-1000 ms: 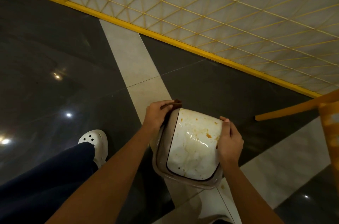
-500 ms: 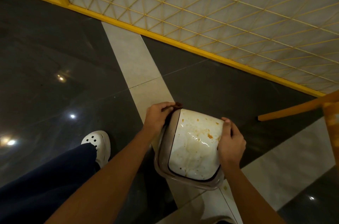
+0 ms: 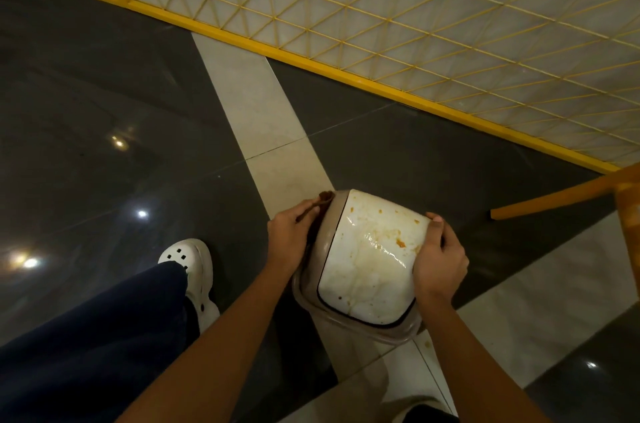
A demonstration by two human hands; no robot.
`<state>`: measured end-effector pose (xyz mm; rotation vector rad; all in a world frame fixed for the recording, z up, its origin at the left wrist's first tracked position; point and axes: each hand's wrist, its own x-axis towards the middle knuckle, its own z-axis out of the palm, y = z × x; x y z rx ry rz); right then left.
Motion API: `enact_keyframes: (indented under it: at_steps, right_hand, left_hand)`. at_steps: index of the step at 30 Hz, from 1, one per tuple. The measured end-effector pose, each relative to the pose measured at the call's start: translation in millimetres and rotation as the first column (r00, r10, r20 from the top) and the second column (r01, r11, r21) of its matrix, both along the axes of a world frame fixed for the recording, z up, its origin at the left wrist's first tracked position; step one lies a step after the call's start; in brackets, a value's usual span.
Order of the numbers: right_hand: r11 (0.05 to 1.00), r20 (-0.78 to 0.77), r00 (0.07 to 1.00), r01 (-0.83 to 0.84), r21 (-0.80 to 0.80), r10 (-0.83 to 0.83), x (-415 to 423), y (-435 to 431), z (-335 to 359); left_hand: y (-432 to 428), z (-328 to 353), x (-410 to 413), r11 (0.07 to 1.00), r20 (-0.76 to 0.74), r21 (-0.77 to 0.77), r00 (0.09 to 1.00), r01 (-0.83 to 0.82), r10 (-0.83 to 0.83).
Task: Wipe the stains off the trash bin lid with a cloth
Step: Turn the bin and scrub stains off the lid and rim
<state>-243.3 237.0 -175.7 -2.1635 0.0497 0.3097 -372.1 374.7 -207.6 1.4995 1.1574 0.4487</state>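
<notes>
Stained white trash bin lid was btwn both hands, over the dark tile floor. Left hand had fingers curled at its left rim w/ the brown cloth pinched in them. Right hand gripped the right edge.

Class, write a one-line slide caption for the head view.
Left hand with brown cloth and right hand grip the stained bin lid.
</notes>
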Motion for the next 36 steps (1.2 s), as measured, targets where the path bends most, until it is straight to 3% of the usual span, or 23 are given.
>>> enact_keyframes:
  at_steps: [6, 11, 18, 21, 25, 30, 36]
  right_hand:
    - [0.998, -0.023, 0.998, 0.055, 0.003, -0.055, -2, 2, 3]
    - [0.999, -0.009, 0.999, 0.038, -0.006, -0.038, -2, 1, 3]
    - [1.0, 0.008, 1.0, -0.001, -0.019, 0.001, -1, 1, 1]
    - [1.0, 0.012, 1.0, 0.007, -0.019, -0.007, -2, 2, 1]
    - [1.0, 0.03, 1.0, 0.009, -0.019, -0.008, -1, 2, -1]
    - [0.999, 0.038, 0.999, -0.022, -0.032, 0.024, 0, 1, -1]
    - [0.995, 0.047, 0.995, -0.089, -0.036, 0.09, -2, 0, 3]
  left_hand:
    - [-21, -1, -22, 0.998, 0.005, -0.001, 0.998, -0.056, 0.056]
    - [-68, -6, -64, 0.974, -0.073, -0.022, 0.972, -0.225, 0.223]
    - [-47, -4, -43, 0.978, -0.013, -0.063, 0.98, -0.199, 0.198]
    - [-65, -6, -54, 0.957, -0.059, -0.063, 0.958, -0.283, 0.28]
    - [-99, -10, -69, 0.873, -0.082, -0.185, 0.893, -0.451, 0.443]
    - [-78, -13, -55, 0.917, -0.044, -0.093, 0.922, -0.387, 0.385]
    - [-95, -14, -64, 0.895, -0.077, -0.148, 0.908, -0.42, 0.413]
